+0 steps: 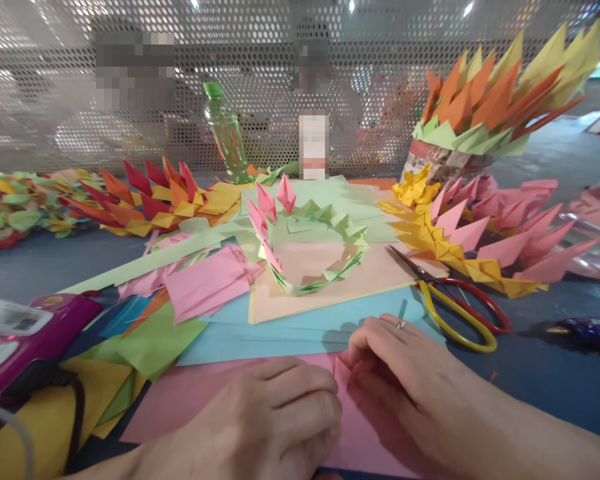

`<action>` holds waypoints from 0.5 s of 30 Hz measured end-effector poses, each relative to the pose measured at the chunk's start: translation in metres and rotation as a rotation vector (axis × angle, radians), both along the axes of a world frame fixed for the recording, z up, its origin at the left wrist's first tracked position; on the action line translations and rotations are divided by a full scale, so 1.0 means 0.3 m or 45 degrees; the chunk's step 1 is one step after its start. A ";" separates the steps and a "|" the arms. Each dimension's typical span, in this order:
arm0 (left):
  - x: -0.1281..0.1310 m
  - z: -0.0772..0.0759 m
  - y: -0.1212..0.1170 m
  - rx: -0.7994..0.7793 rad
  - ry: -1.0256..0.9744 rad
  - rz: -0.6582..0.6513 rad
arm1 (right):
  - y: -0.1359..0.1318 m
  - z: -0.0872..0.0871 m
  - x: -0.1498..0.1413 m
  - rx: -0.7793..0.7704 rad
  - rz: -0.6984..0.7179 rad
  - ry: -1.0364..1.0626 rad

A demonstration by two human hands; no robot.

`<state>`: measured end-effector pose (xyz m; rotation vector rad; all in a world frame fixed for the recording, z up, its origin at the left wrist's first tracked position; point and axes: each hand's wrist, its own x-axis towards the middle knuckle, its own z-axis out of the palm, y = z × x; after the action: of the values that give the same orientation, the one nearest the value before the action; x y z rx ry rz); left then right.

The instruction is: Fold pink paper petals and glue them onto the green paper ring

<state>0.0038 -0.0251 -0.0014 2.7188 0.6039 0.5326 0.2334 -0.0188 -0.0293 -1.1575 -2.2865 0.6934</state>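
At the near edge, over a pink sheet [220, 380], my left hand [290, 413] is curled with its fingers closed. My right hand [400, 373], wearing a ring, bends its fingers toward it. Between them rises a small folded piece of pink paper [343, 368], pinched at the fingertips, which are partly hidden. Beyond the hands, a ring of folded green paper [300, 290] with several pink points [287, 195] along its left side stands on peach and green sheets. Scissors [450, 300] with red and yellow handles lie right of my right hand, blades partly open.
Blue sheets [220, 340] and pink strips [207, 283] lie ahead. A purple power strip [65, 327] is at left, a glue gun [580, 330] at right. Folded-paper pieces [500, 243], a tall paper basket [450, 157] and a green bottle [227, 137] stand before a perforated metal screen [260, 67].
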 end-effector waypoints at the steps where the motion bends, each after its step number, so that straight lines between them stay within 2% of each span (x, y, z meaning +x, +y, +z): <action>1: 0.001 0.005 -0.001 0.009 -0.003 0.006 | 0.001 0.005 0.006 -0.030 0.004 0.023; 4: 0.002 0.015 -0.010 0.032 -0.003 0.037 | 0.014 0.026 0.029 -0.145 -0.005 0.133; 7: 0.000 0.013 -0.013 0.044 -0.019 0.018 | 0.036 0.042 0.046 -0.077 -0.085 0.180; 10: 0.000 0.001 -0.004 0.064 -0.079 -0.001 | 0.050 0.045 0.049 0.025 -0.099 0.070; 15: 0.009 -0.011 0.005 0.084 -0.169 -0.025 | 0.051 0.046 0.041 0.003 -0.020 -0.139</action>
<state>0.0065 -0.0237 -0.0047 2.7206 0.5341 0.7331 0.2457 -0.0035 -0.0154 -1.2387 -2.3642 0.6359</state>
